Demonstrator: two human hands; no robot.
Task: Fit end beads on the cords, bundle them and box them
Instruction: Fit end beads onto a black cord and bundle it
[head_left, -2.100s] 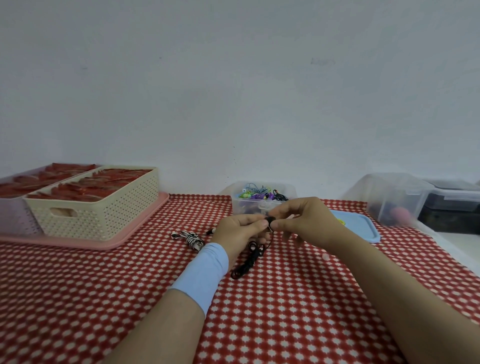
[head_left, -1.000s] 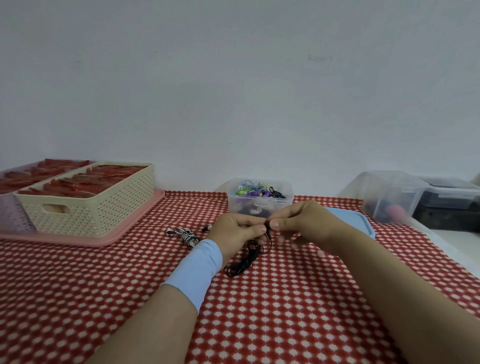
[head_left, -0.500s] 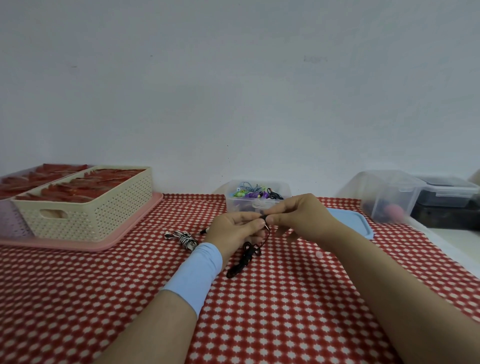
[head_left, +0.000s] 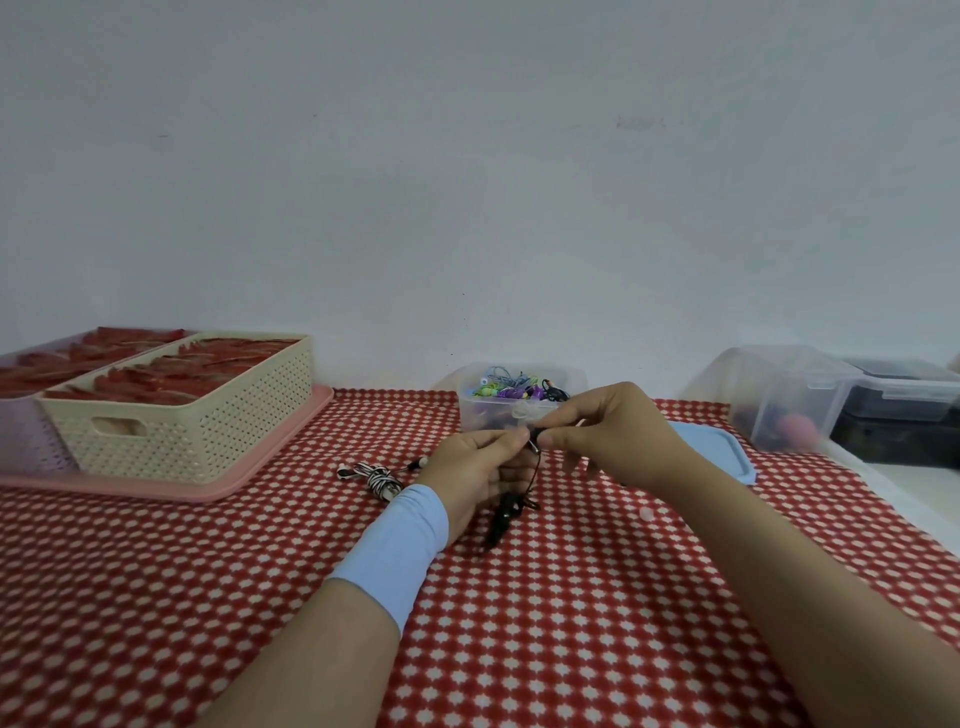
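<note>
Head view: the left hand (head_left: 475, 470) and right hand (head_left: 610, 436) meet fingertip to fingertip. Each pinches the top end of a black cord (head_left: 505, 515), whose bunched rest hangs below them over the checked tablecloth (head_left: 571, 623). A black-and-white bundled cord (head_left: 382, 478) lies just left of them. A clear box (head_left: 483, 415) of coloured cords stands behind.

A single wide-angle camera rides on the person's head. It faces forward and slightly down across the counter (head_left: 571, 649) toward the wall (head_left: 467, 182), which fills the upper half of the view. Both forearms (head_left: 779, 597) enter from the bottom edge. The left grip (head_left: 475, 475) and right grip (head_left: 618, 441) meet just below mid-frame, near the lens.
</note>
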